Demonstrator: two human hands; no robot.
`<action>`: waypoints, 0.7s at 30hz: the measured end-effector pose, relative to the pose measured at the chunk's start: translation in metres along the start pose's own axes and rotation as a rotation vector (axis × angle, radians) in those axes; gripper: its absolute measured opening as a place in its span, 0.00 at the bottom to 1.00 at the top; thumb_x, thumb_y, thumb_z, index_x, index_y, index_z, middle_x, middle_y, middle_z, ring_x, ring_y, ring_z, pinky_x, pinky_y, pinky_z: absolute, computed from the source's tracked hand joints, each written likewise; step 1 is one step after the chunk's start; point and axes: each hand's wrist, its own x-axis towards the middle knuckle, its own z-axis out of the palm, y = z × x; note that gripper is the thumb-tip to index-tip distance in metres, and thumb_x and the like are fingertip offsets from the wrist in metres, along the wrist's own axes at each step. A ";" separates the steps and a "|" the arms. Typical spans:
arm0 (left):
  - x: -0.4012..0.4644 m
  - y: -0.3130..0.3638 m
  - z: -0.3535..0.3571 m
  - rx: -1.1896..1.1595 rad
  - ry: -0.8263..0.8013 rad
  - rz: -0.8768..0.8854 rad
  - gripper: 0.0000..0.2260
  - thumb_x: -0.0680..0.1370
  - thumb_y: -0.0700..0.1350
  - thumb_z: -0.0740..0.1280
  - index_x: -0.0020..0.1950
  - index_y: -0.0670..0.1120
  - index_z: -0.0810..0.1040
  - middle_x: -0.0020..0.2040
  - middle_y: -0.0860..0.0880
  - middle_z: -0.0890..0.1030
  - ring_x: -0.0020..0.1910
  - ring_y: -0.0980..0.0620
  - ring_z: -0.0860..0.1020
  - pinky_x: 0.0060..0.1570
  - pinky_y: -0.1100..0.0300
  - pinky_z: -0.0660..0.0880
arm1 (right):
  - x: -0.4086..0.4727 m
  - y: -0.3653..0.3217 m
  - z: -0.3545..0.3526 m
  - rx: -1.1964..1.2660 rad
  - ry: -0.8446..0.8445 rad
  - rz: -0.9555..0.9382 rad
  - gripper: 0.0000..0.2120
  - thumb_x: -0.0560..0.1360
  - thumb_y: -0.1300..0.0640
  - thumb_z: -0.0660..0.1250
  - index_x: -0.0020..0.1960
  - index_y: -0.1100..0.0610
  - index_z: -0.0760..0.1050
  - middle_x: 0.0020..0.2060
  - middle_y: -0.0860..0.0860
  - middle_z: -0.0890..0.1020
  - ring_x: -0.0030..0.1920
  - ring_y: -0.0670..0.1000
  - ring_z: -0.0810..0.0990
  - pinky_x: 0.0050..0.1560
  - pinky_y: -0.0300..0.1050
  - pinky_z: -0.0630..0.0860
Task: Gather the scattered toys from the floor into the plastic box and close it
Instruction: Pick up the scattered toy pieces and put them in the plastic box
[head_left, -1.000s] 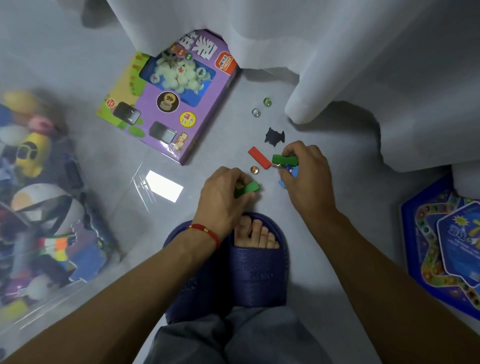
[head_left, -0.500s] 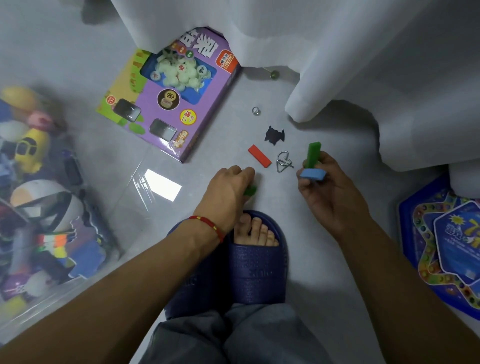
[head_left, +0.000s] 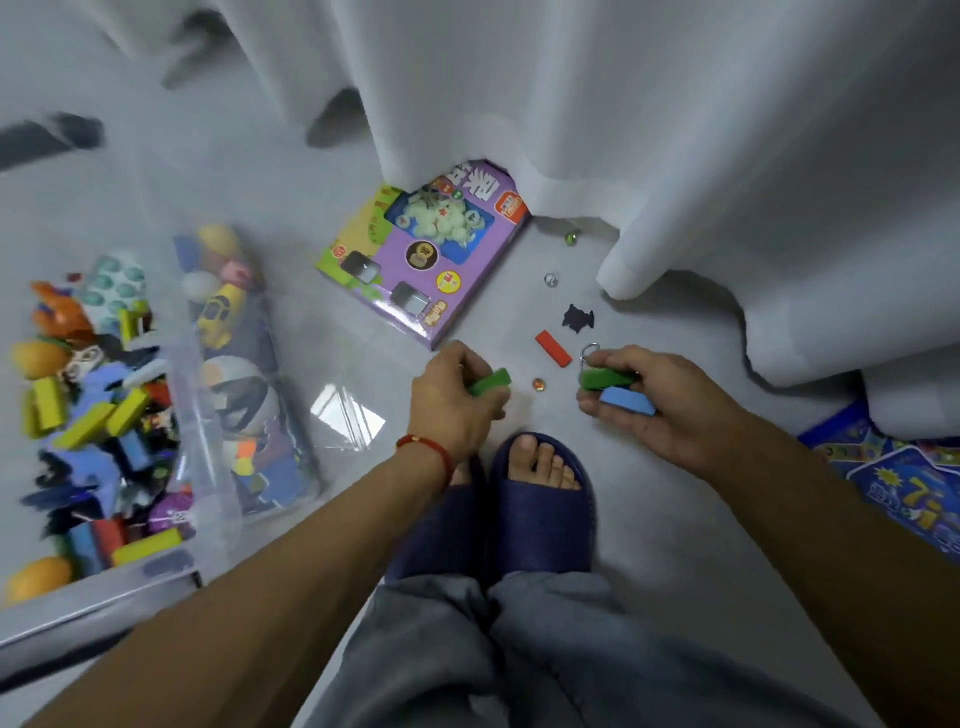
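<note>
Plastic box clear; brimming with toys

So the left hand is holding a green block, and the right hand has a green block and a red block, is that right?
Not quite. The head view shows the right hand holding a green block and a blue block, not a red one. The red block lies on the floor. The left hand does hold a green block.

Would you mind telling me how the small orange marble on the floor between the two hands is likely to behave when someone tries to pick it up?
The orange marble looks round and glossy, so it will probably roll away if nudged on the smooth floor. Being small, it likely needs a fingertip pinch and may slip.
</note>
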 end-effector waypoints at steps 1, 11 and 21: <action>-0.016 0.011 -0.016 -0.173 0.010 -0.062 0.09 0.74 0.36 0.73 0.49 0.41 0.74 0.42 0.42 0.82 0.33 0.49 0.83 0.37 0.56 0.80 | -0.014 -0.007 0.012 -0.011 0.005 0.022 0.09 0.80 0.62 0.65 0.56 0.66 0.79 0.56 0.62 0.79 0.54 0.60 0.83 0.42 0.47 0.84; -0.143 0.034 -0.240 -0.534 0.430 -0.096 0.08 0.81 0.33 0.61 0.59 0.37 0.74 0.43 0.44 0.77 0.31 0.61 0.79 0.36 0.70 0.77 | -0.146 -0.036 0.255 -0.221 -0.704 0.000 0.10 0.80 0.56 0.65 0.57 0.61 0.74 0.59 0.62 0.75 0.57 0.61 0.80 0.66 0.60 0.75; -0.108 0.059 -0.224 0.082 0.508 0.143 0.21 0.77 0.42 0.64 0.70 0.50 0.73 0.65 0.52 0.77 0.63 0.50 0.75 0.65 0.51 0.72 | -0.076 -0.030 0.200 -0.438 -0.346 -0.199 0.10 0.78 0.57 0.66 0.52 0.62 0.81 0.44 0.57 0.81 0.44 0.56 0.79 0.52 0.52 0.81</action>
